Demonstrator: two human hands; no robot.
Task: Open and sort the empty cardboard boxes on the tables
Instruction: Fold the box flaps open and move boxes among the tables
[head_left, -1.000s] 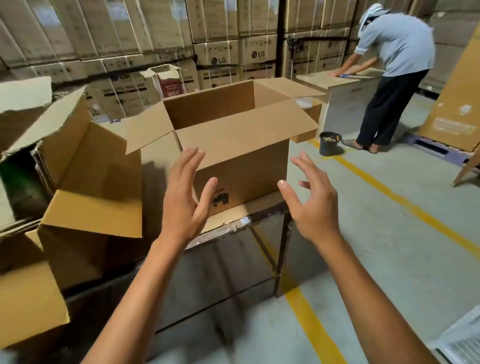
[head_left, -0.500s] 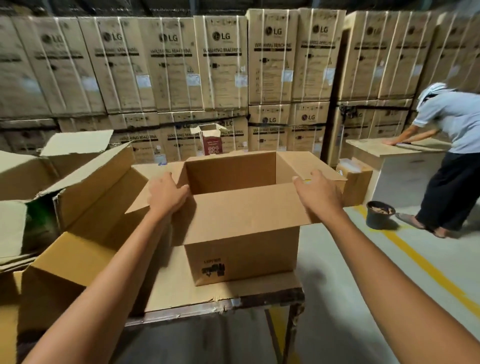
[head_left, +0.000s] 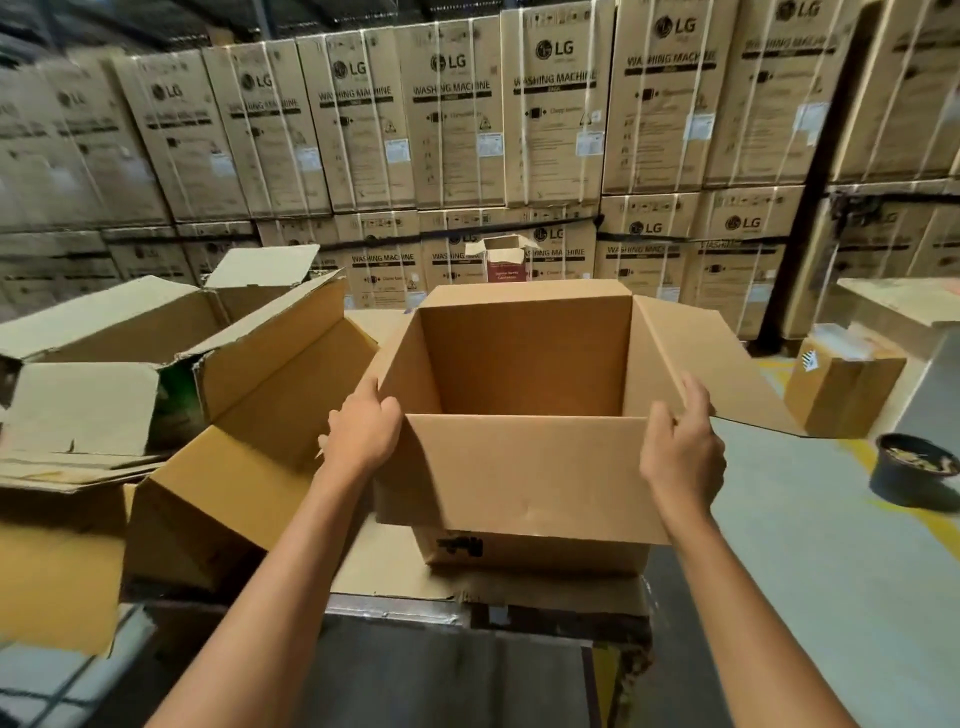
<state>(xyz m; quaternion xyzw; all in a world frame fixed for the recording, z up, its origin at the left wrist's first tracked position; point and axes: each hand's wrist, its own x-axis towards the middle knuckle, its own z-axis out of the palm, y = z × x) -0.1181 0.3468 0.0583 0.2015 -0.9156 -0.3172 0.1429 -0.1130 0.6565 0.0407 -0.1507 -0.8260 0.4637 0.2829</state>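
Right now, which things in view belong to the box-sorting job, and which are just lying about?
Job: open box, gripped by left hand and right hand; opened boxes at left; table.
Lying about: black pot; washing-machine cartons; taped box at right.

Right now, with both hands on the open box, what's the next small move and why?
Probably lift the cardboard box slightly off the table. The left hand and right hand each grip a top side edge, the flaps are open, and what shows of the inside is empty, so opening looks done and sorting comes next.
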